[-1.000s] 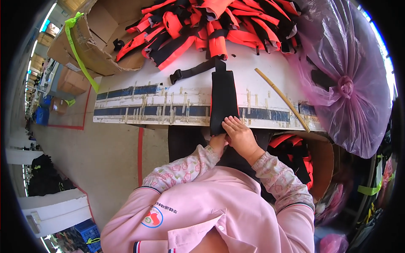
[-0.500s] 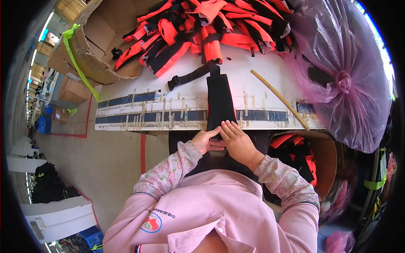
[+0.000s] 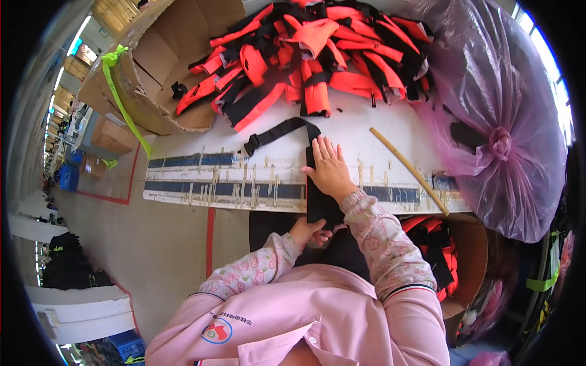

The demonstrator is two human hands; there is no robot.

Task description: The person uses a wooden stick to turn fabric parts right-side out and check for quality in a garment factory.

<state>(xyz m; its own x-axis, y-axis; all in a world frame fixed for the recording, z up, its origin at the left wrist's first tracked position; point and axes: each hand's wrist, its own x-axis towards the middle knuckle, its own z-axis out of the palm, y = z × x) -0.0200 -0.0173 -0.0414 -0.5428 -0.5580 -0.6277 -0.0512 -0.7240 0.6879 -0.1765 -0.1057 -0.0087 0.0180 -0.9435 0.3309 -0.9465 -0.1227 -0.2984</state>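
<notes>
Apparently a smoothing step: right hand (image 3: 330, 169) flat, fingers extended, on black band (image 3: 318, 206) lying across table (image 3: 360, 137) edge; left hand (image 3: 306, 232) curled at near end, grip unclear. Next move likely calls for band held straight.

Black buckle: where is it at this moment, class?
In the head view, the black buckle lies on the white table, left of the right hand, at the end of the black strap, below the orange-and-black pile in the picture.
</notes>
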